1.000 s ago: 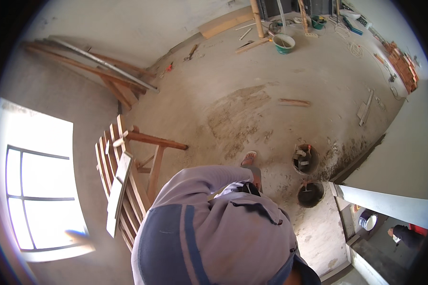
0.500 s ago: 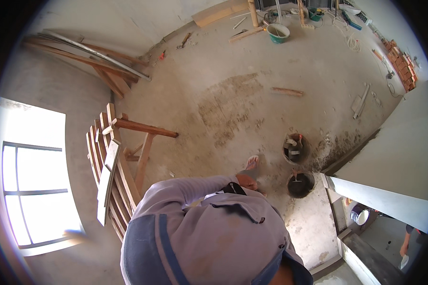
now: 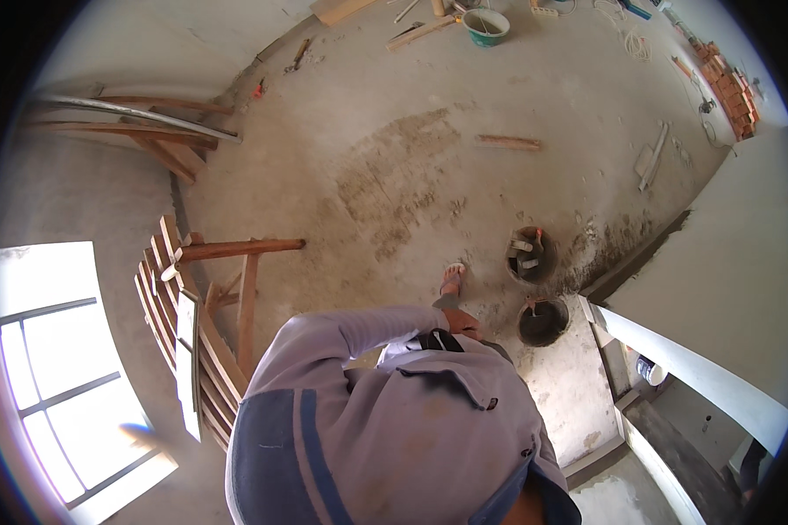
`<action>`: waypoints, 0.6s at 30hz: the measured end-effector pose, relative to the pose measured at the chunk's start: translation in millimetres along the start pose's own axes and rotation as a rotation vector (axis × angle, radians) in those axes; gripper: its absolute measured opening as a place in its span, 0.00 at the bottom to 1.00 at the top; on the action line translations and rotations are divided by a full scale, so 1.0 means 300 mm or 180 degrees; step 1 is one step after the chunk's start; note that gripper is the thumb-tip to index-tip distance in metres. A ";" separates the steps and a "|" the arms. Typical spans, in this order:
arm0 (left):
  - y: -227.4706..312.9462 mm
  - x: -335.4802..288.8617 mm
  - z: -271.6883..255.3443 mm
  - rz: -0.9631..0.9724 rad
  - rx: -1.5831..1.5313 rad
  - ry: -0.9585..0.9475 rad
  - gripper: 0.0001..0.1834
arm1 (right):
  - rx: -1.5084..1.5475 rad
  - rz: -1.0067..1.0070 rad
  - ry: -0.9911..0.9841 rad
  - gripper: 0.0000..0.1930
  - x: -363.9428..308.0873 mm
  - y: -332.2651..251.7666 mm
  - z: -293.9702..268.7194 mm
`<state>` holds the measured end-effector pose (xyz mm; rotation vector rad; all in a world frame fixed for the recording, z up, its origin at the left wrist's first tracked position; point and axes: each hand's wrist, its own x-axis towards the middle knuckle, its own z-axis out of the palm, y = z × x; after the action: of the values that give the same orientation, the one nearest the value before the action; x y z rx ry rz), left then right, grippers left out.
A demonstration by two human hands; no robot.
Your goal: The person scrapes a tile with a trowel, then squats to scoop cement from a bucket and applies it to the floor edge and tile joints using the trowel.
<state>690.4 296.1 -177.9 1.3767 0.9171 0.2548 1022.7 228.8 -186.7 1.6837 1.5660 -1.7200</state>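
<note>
Head view: the left hand (image 3: 464,324) is at the waist, just beside a black item (image 3: 442,340); I cannot tell its grip. The right hand is hidden. Floor (image 3: 298,175) spreads between the wooden trestle (image 3: 213,337) and two buckets (image 3: 547,331) near its right edge.

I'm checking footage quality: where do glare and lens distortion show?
Head view: the window is blown out white, a flare smudge at its lower right; same view, wooden slats bow near the left rim; same view, the left hand is small, its finger detail unclear.
</note>
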 end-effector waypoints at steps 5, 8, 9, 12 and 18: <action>-0.012 0.034 -0.015 0.0212 0.0451 -0.0401 0.26 | -0.0019 -0.0057 -0.0042 0.21 0.019 -0.002 -0.042; -0.024 0.032 0.023 -0.0092 0.0886 0.0075 0.23 | -0.0052 -0.0142 -0.0117 0.21 0.044 0.031 -0.079; -0.029 0.025 0.049 -0.0263 0.1020 0.0241 0.22 | -0.0063 -0.0183 -0.0140 0.21 0.053 0.048 -0.092; -0.050 0.016 0.147 -0.0270 0.1066 0.0881 0.17 | -0.0121 -0.0330 -0.0238 0.21 0.073 0.123 -0.136; 0.008 0.143 0.426 -0.1102 0.0807 0.0702 0.18 | -0.0190 -0.0581 -0.0379 0.21 0.037 0.377 -0.226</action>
<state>806.3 231.7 -203.1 1.4094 1.3906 0.0252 1145.6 245.2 -233.4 1.4210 1.7429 -1.8035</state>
